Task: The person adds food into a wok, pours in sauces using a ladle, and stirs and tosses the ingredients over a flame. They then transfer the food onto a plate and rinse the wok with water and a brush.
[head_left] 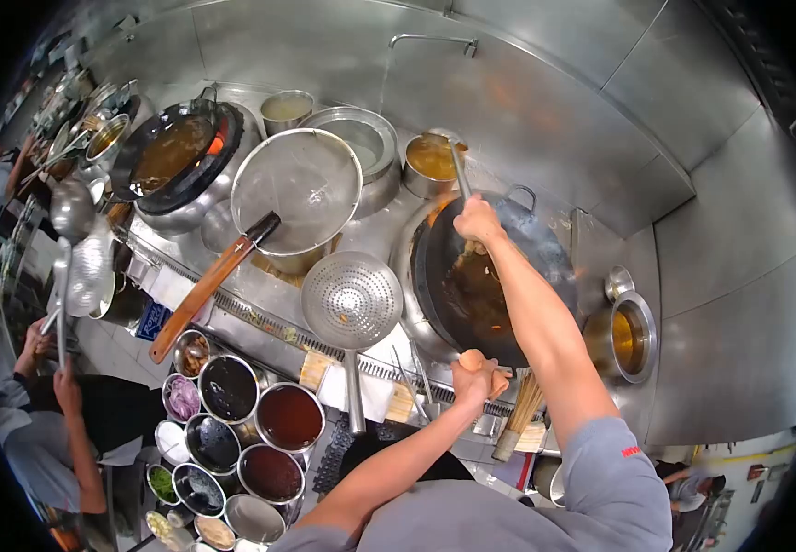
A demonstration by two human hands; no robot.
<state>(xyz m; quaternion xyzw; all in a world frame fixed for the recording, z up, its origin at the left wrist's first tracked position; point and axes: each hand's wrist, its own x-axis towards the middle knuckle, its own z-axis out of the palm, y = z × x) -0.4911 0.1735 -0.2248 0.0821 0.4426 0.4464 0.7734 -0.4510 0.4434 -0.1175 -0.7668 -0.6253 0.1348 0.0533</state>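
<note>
My right hand [479, 221] is closed round the metal handle of a ladle [461, 170], above the wok. The ladle's far end overlaps a pot of amber liquid [433, 158] behind the wok. In the dark wok [545, 241] lies brownish liquid with a few orange bits. My left hand [477, 385], at the wok's near edge, is closed round what looks like a brown egg [472, 360], partly hidden by the fingers. Just right of that hand stands a bamboo wok brush [519, 416]. A perforated skimmer [352, 299] lies to its left.
A wood-handled mesh strainer [297, 190] rests on a pot at centre-left. Sauce and ingredient containers [289, 417] crowd the lower left. Another wok [173, 152] sits on a glowing burner. A pot of yellow oil [633, 339] stands right. A co-worker [48, 451] holds a ladle at far left.
</note>
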